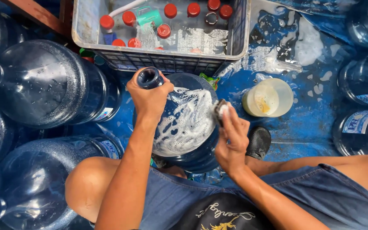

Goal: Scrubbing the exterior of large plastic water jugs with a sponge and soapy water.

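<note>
Down between the person's knees, a large blue translucent plastic water jug lies tilted on the wet blue floor, its neck pointing to about eleven o'clock and its side streaked with white soap foam. The left hand has its grip wrapped tightly around the jug's neck, fingers fully curled, just below the open mouth. The right hand presses a small dark scrubbing pad against the jug's foamy shoulder at three o'clock, its grip pinched closed on the pad. A pale round plastic cup of soapy liquid stands near, at two o'clock. At twelve o'clock sits a grey plastic crate holding red bottle caps. More clear water jugs lie at nine o'clock.
</note>
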